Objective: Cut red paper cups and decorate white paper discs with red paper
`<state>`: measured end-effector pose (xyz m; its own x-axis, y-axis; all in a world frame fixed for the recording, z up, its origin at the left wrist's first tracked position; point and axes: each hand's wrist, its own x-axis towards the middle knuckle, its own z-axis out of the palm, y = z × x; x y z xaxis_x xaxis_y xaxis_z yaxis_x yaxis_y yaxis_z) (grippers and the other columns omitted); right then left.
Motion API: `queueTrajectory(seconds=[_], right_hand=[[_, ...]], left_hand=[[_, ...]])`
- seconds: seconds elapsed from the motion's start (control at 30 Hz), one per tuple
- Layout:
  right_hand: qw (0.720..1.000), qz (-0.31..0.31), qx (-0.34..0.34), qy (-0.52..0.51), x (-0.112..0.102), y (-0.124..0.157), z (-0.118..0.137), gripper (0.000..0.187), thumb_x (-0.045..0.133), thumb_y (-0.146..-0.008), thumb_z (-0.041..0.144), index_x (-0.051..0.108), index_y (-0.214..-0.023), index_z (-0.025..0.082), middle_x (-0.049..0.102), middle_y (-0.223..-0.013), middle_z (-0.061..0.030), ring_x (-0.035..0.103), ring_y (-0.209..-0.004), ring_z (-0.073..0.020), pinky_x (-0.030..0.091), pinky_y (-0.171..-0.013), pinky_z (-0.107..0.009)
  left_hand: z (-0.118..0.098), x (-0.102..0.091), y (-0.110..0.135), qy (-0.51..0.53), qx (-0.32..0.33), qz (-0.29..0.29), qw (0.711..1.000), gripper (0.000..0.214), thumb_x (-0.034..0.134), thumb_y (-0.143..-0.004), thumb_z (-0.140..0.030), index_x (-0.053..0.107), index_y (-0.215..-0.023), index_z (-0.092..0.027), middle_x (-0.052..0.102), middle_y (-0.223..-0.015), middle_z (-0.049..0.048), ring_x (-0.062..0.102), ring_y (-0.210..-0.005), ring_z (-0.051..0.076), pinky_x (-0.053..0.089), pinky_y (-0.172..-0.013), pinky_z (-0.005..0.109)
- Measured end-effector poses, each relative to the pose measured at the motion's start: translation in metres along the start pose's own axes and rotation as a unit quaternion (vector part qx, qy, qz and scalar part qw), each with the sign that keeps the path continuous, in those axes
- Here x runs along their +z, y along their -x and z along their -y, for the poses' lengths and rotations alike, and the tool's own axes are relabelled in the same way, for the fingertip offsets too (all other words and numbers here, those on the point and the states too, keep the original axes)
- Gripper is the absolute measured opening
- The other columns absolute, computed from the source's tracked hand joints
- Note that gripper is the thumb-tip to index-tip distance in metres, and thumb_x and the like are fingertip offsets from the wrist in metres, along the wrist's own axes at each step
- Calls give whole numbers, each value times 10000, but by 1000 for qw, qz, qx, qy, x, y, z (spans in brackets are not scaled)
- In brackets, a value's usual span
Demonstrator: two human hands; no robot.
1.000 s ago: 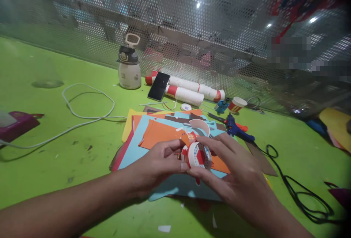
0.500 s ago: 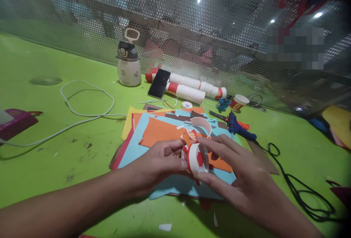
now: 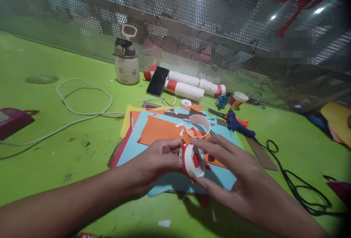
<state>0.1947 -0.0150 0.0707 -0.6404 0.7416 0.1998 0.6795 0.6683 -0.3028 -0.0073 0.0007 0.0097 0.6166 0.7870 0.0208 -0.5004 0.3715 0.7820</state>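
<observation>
Green desk (image 3: 41,168) below, left hand (image 3: 157,159) and right hand (image 3: 241,172) grip a paper-cup ring (image 3: 188,161), now turned more side-on, baring its wall.

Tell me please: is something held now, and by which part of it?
Yes: a small red-and-white round piece. The left hand holds it by its left side. The right hand is at its open white rim; whether it grips cannot be told.

Small paper ring (image 3: 188,161), short and round, white outer band, red edge on left side. Red bits stick out upper left, right and bottom. Tilted on its side, open end facing right and near; inside shows red patch, blue-speckled white wall. Held up, near, about mid-scene.
</observation>
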Motion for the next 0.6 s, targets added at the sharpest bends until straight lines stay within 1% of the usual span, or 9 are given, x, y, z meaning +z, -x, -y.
queueTrajectory(seconds=[0.07, 0.17, 0.27, 0.47, 0.6], right_hand=[[1000, -16, -3, 0, 0, 0, 1, 452, 591, -902, 290, 466, -1336, 317, 598, -1200, -55, 566, -1151, -234, 525, -894, -365], [999, -38, -2, 3, 0, -1, 2, 415, 584, -904, 279, 503, -1311, 260, 611, -1122, -65, 597, -1045, -224, 528, -839, -362], [999, -31, -2, 5, -1, -3, 2, 409, 581, -902, 266, 522, -1305, 229, 610, -1089, -73, 597, -984, -226, 525, -801, -373], [1000, -4, 8, -4, 0, -3, 2, 416, 595, -889, 245, 524, -1299, 233, 602, -1123, -77, 583, -1011, -228, 510, -835, -378], [1000, 0, 9, -11, -1, -3, 1, 404, 592, -893, 252, 531, -1292, 231, 599, -1115, -79, 574, -1010, -229, 503, -834, -378]], left_hand=[[1, -1, 0, 6, 4, 5, 1000, 269, 655, -787, -145, 723, -1046, -114, 739, -933, 110, 667, -809, 172, 516, -797, 293], [4, -4, 0, 19, 18, 19, 999, 256, 632, -802, -121, 723, -1042, -120, 735, -934, 106, 660, -806, 167, 530, -780, 301], [5, -6, -1, 30, 23, 23, 999, 250, 618, -798, -84, 728, -1020, -117, 734, -918, 101, 653, -812, 161, 530, -783, 295], [6, -6, 1, 41, 19, 35, 998, 309, 599, -797, -65, 730, -1066, -141, 738, -923, 94, 651, -817, 157, 520, -795, 287], [6, -7, 0, 48, 18, 31, 998, 297, 586, -788, -48, 745, -1016, -150, 735, -898, 77, 653, -809, 158, 520, -788, 284]])
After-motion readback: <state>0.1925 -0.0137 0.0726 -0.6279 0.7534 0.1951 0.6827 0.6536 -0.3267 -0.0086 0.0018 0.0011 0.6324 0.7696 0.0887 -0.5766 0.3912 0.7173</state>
